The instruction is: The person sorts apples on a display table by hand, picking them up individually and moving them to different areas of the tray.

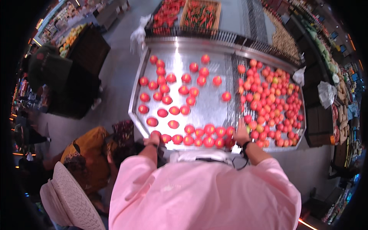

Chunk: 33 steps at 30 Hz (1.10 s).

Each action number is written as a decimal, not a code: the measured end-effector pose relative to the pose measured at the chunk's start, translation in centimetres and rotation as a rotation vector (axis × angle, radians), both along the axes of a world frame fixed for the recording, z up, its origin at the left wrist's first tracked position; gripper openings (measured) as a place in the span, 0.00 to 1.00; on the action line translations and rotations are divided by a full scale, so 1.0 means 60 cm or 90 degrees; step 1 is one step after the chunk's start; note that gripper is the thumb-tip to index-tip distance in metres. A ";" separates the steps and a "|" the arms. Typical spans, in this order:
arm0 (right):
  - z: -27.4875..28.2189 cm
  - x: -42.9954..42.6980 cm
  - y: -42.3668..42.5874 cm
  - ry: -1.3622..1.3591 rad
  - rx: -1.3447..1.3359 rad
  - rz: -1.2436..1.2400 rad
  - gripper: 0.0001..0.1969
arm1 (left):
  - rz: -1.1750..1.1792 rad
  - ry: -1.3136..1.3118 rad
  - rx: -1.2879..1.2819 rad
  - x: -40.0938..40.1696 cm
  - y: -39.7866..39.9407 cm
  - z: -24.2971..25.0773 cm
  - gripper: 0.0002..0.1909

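A steel display bin (205, 112) holding loose red tomatoes stands in front of me. My left hand (152, 139) is at its front left corner, against a tomato (156, 134) at the end of the front row. Whether the fingers grip it is unclear. My right hand (242, 132) has its fingers stretched forward, between the right end of the front tomatoes (209, 141) and the dense pile of smaller, paler tomatoes (267, 97). No object shows in its grasp. Larger red tomatoes (164, 88) with yellow marks lie scattered across the bin's left part.
Behind the bin are a wicker basket of chilies (201, 15), red peppers (168, 14) and peanut-like produce (283, 37). Plastic bags (327, 94) hang at right. A person in a straw hat (72, 198) and one in an orange garment (86, 158) are close at left.
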State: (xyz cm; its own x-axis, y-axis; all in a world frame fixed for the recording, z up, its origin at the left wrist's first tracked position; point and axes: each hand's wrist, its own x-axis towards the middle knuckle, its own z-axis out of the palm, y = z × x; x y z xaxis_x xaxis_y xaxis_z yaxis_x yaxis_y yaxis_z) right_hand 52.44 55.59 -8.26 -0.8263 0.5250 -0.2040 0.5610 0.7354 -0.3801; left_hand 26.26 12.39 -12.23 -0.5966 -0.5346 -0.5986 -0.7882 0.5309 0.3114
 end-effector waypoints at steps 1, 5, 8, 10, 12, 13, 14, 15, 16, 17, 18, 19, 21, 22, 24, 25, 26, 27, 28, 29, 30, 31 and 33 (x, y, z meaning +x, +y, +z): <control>0.011 -0.038 -0.011 0.006 -0.021 0.027 0.42 | 0.001 -0.085 0.002 -0.031 -0.067 -0.067 0.55; -0.087 -0.033 0.017 0.001 0.068 0.046 0.42 | -0.040 -0.095 -0.123 -0.051 -0.002 -0.084 0.55; -0.094 -0.047 0.014 0.022 0.026 0.032 0.42 | -0.041 -0.127 -0.156 -0.062 -0.013 -0.122 0.57; -0.095 -0.042 0.019 0.015 0.024 0.008 0.43 | -0.095 -0.171 -0.064 -0.069 0.004 -0.077 0.59; -0.090 -0.033 0.022 0.004 0.033 0.020 0.44 | -0.104 -0.185 -0.030 -0.074 0.002 -0.088 0.60; -0.095 -0.034 0.025 0.006 0.067 0.049 0.45 | -0.080 -0.168 -0.069 -0.065 -0.009 -0.114 0.60; -0.089 -0.043 0.025 -0.082 0.059 0.045 0.45 | -0.055 -0.154 -0.109 -0.055 -0.018 -0.136 0.60; -0.072 -0.047 0.024 -0.173 0.054 0.032 0.45 | -0.058 -0.153 -0.135 -0.056 -0.010 -0.140 0.60; -0.070 -0.044 0.027 -0.242 0.103 0.033 0.45 | -0.051 -0.161 -0.147 -0.053 -0.011 -0.146 0.60; -0.045 -0.054 0.026 -0.351 0.122 0.053 0.43 | -0.058 -0.143 -0.064 -0.052 -0.025 -0.155 0.59; -0.019 -0.068 0.026 -0.456 0.140 0.090 0.41 | -0.059 -0.120 0.019 -0.046 -0.045 -0.165 0.58; 0.022 -0.089 0.021 -0.552 0.143 0.119 0.40 | -0.062 -0.094 0.098 -0.039 -0.069 -0.172 0.57; 0.026 -0.100 0.059 -0.447 0.071 0.115 0.31 | 0.005 -0.101 0.319 -0.024 -0.078 -0.157 0.44; 0.024 -0.103 0.073 -0.411 0.073 0.149 0.28 | -0.035 -0.128 0.312 -0.016 -0.073 -0.140 0.38; 0.042 -0.109 0.085 -0.329 0.051 0.171 0.20 | -0.055 -0.080 0.201 -0.004 -0.018 -0.091 0.29; 0.049 -0.126 0.085 -0.328 0.044 0.185 0.20 | -0.043 -0.079 0.192 0.004 -0.035 -0.095 0.29; 0.051 -0.146 0.085 -0.311 0.020 0.208 0.19 | -0.155 0.085 0.131 0.005 -0.056 -0.101 0.28; 0.045 -0.162 0.083 -0.298 -0.002 0.228 0.18 | -0.269 0.245 0.069 0.005 -0.076 -0.111 0.28; 0.026 -0.166 0.077 -0.219 -0.012 0.239 0.17 | -0.295 0.297 0.114 -0.009 -0.064 -0.100 0.27; 0.009 -0.175 0.072 -0.173 -0.081 0.255 0.17 | -0.319 0.349 0.162 -0.034 -0.054 -0.089 0.26; -0.002 -0.190 0.061 -0.204 -0.164 0.248 0.17 | -0.380 0.357 0.160 -0.053 -0.048 -0.080 0.26; -0.012 -0.208 0.048 -0.194 -0.229 0.269 0.17 | -0.440 0.365 0.160 -0.074 -0.038 -0.071 0.25; -0.017 -0.238 0.002 -0.204 -0.274 0.234 0.15 | -0.527 0.276 0.175 -0.135 0.004 -0.034 0.23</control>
State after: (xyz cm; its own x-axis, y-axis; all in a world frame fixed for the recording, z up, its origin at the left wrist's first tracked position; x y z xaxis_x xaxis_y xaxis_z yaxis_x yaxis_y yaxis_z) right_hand 38.15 55.69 -9.30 -0.7995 0.0354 -0.5996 0.4363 0.7203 -0.5393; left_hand 18.16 12.62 -14.29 -0.9188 0.2782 -0.2800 0.0133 0.7308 0.6825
